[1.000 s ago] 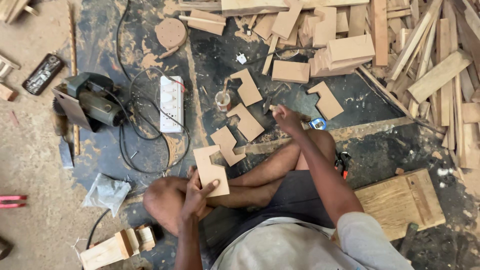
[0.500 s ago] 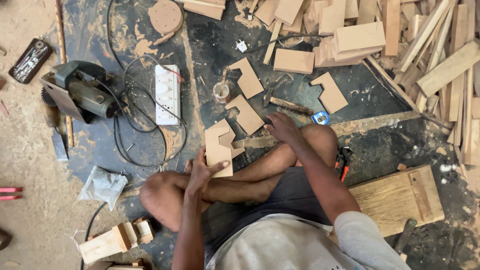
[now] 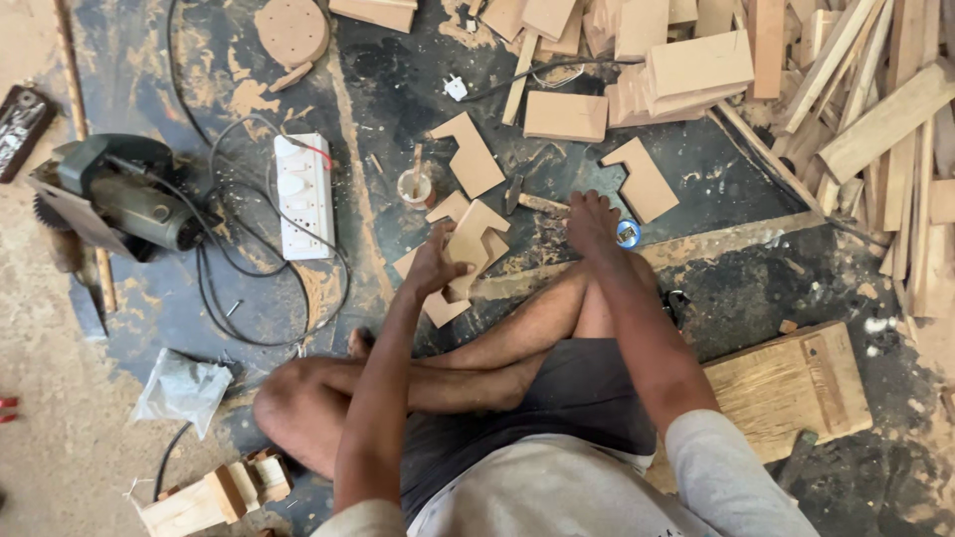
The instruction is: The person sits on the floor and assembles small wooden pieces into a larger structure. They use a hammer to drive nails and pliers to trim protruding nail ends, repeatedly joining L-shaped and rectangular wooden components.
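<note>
Two hands work low over a dark, dusty floor [image 3: 249, 298], seen from above a person sitting cross-legged. Far left lies a green power saw [image 3: 119, 199], its black cord looping toward a white power strip [image 3: 303, 196] just beside it. Below these sit a crumpled plastic bag [image 3: 184, 390] and a small wooden block assembly [image 3: 214, 492].

Next comes the left hand [image 3: 435, 267], closed around a notched board piece [image 3: 477, 234] and holding it tilted above another like piece [image 3: 433, 298] lying on the floor. A small cup [image 3: 415, 187] with a stick in it stands just above, and a further notched piece [image 3: 470, 154] lies near it.

Right of that, the right hand [image 3: 589, 221] rests over the raised knee with its fingers curled down toward a hammer [image 3: 532, 199] on the floor; whether it grips anything I cannot tell. A small blue roll [image 3: 627, 233] lies touching that hand's far side, and one more notched piece [image 3: 642, 179] sits just beyond.

Judging from this, the step in hand is setting the held piece against its mate. That calls for lining up the notches squarely while the other hand steadies or fetches the tool. Far right are a heap of offcuts [image 3: 856, 119] and a rough wooden slab [image 3: 786, 388].
</note>
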A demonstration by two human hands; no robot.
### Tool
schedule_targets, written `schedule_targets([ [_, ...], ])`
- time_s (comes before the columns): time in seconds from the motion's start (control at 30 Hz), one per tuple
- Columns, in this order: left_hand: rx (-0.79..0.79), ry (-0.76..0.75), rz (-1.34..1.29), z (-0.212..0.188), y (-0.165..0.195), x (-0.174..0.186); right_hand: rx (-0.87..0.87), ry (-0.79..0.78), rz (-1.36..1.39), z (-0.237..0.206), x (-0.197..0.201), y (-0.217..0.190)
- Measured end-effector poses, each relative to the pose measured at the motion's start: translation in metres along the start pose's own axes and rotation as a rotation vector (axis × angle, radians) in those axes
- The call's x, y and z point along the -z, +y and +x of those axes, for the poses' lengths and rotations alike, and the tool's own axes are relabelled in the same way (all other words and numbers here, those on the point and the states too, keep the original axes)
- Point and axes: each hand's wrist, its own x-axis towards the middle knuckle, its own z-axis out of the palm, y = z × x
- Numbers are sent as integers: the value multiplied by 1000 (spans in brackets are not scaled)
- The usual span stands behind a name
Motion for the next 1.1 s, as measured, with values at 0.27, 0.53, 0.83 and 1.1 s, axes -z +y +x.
schedule_targets([
  [0.27,-202,57,419,30,4,-4,67,16,-29,-3,1,-1],
  [0.53,-162,106,714,13,2,-21,183,96,137,-3,0,14],
  [0.83,-227,95,749,14,-24,-31,601,191,112,-9,-2,36],
  [1.1,-208,106,734,16,-30,-33,833,240,-19,10,-4,46],
])
